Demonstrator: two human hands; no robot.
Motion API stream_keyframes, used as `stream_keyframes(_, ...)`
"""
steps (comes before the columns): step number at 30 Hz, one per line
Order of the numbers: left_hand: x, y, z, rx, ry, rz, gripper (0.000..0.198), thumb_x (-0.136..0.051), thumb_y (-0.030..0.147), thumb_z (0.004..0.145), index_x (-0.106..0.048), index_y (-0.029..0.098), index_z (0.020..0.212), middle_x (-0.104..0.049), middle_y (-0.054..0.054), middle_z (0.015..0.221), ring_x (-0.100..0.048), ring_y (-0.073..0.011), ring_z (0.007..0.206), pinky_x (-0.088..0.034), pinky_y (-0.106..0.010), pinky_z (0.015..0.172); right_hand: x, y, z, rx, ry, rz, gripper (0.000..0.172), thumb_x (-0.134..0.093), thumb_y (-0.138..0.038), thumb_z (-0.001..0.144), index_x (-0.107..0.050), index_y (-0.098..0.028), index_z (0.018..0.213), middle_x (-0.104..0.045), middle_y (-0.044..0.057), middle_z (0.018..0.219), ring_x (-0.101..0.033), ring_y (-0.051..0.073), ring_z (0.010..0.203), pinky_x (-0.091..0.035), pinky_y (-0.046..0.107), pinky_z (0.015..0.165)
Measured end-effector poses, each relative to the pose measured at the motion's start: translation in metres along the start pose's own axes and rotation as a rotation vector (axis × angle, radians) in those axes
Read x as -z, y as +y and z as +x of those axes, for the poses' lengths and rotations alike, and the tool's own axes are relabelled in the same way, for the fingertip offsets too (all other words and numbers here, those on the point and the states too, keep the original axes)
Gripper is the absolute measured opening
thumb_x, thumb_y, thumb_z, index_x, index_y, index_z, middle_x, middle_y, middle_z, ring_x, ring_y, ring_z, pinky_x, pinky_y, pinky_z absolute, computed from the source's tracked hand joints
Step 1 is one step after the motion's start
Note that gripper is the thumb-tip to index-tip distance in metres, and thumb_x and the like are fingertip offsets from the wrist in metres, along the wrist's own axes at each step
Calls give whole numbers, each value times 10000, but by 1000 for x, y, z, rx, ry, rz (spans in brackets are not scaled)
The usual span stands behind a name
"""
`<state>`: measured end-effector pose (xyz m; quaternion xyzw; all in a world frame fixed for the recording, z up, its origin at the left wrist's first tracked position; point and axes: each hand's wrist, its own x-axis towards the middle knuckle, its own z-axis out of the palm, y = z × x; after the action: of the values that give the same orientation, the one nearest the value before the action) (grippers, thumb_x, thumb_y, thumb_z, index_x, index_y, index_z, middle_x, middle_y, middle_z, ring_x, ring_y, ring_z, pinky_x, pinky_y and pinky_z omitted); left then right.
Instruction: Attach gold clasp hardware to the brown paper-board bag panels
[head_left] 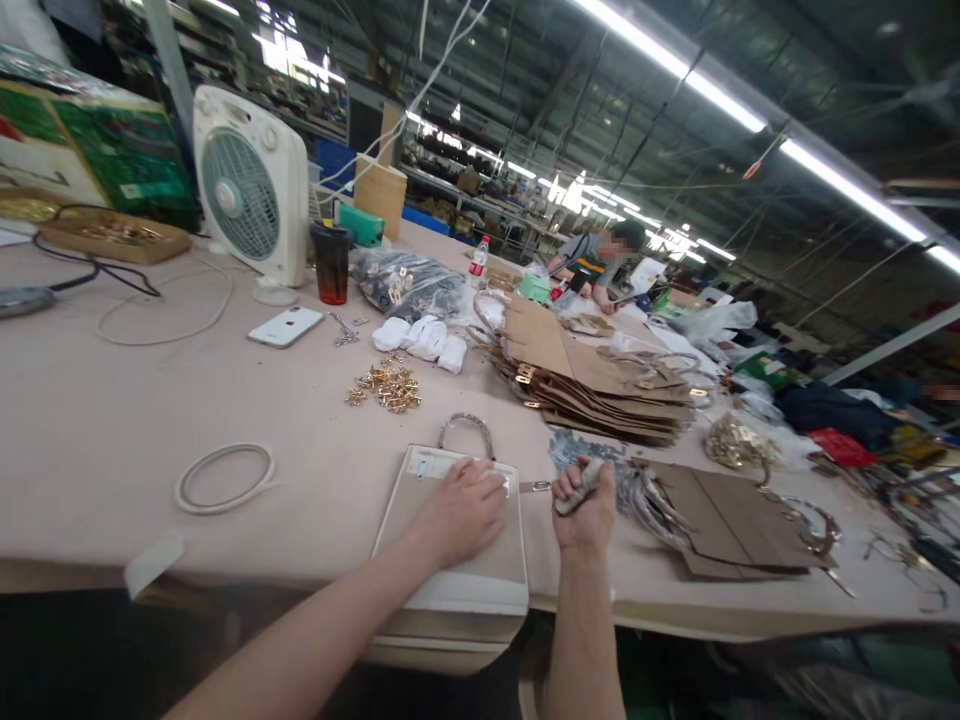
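A beige and white handbag (450, 590) with a wrapped, looped handle (466, 418) lies at the table's front edge. Across its upper part rests my left hand (471, 508), palm down, its fingers on the bag near the right edge; whether anything is under them is hidden. My right hand (585, 505), just right of the bag, is palm up with its fingers curled round a small pale object (579, 487). Between the hands a strap with a metal fitting (537, 487) sticks out from the bag's side. Behind my right hand lies a heap of small grey pieces (570, 450).
Stacked brown bag pieces (600, 380) stand behind, more brown pieces (739, 515) at right. Gold fittings (386, 388), a phone (285, 326), a tape roll (225, 478), a dark cup (331, 262) and a fan (251, 190) are left. Another person (592, 262) leans over the far table.
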<state>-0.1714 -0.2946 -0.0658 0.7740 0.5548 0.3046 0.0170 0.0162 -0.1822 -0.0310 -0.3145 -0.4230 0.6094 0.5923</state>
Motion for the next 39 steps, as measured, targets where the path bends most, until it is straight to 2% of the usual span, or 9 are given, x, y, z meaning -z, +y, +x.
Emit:
stream_keyframes(2, 1, 0, 2, -5, -4, 8, 363, -660, 342, 937, -617, 256, 1286, -656, -78, 1372, -465, -316, 1399, -240, -543, 1232, -20, 8, 12, -9, -38, 40, 390, -561, -636, 879, -593, -248, 897, -374, -74, 636, -385, 113, 507, -325, 249, 491)
stream_keyframes(4, 3, 0, 4, -5, -19, 16, 377, -676, 353, 926, -613, 256, 1285, -649, -77, 1383, -493, -310, 1359, -260, -536, 1221, -35, 18, 20, -14, -61, 69, 324, -589, -566, 825, -584, -245, 867, -437, -54, 685, -424, 116, 538, -357, 268, 528)
stream_keyframes(6, 5, 0, 6, 2, -28, 23, 374, -688, 364, 918, -617, 253, 1267, -642, -75, 1394, -508, -308, 1329, -285, -530, 1205, -45, 29, 25, -10, -44, 78, 286, -603, -524, 799, -564, -242, 828, -444, -51, 705, -409, 108, 532, -345, 269, 530)
stream_keyframes(8, 6, -1, 6, 9, -27, 27, 348, -695, 369, 912, -628, 251, 1233, -642, -73, 1390, -508, -310, 1318, -299, -528, 1193, -50, 38, 28, -9, -6, 84, 293, -615, -518, 813, -530, -239, 782, -388, -68, 664, -348, 98, 501, -293, 255, 503)
stream_keyframes(11, 5, -2, 7, 14, -28, 29, 313, -698, 375, 909, -639, 253, 1190, -642, -71, 1381, -507, -313, 1310, -317, -528, 1174, -51, 44, 29, 12, 20, 123, 311, -652, -502, 825, -501, -238, 757, -322, -88, 618, -288, 90, 480, -251, 238, 482)
stream_keyframes(17, 4, -3, 8, 19, -27, 33, 319, -710, 370, 901, -638, 256, 1190, -628, -59, 1398, -493, -309, 1326, -317, -518, 1175, -49, 45, 35, 0, -39, 180, 278, -644, -472, 864, -545, -231, 770, -304, -104, 572, -201, 71, 424, -198, 217, 409)
stream_keyframes(27, 5, -5, 8, 14, -40, 87, 318, -661, 428, 946, -636, 255, 1212, -614, -35, 1395, -481, -280, 1321, -320, -487, 1171, -56, 48, 48, -115, -300, 94, 315, -668, -441, 872, -582, -204, 684, -332, -107, 483, -201, 37, 357, -156, 173, 348)
stream_keyframes(34, 6, -4, 9, 42, -30, 89, 302, -695, 415, 918, -653, 246, 1166, -631, -64, 1299, -504, -281, 1278, -334, -493, 1169, -53, 54, 41, -30, -465, -39, 334, -608, -430, 945, -580, -203, 701, -356, -99, 476, -253, 52, 357, -183, 182, 364)
stream_keyframes(39, 2, -5, 8, 52, -40, 64, 320, -688, 404, 921, -642, 242, 1193, -644, -63, 1287, -514, -279, 1293, -328, -485, 1190, -45, 59, 26, 102, -481, -124, 333, -559, -408, 993, -576, -205, 729, -380, -88, 507, -310, 72, 393, -229, 210, 403)
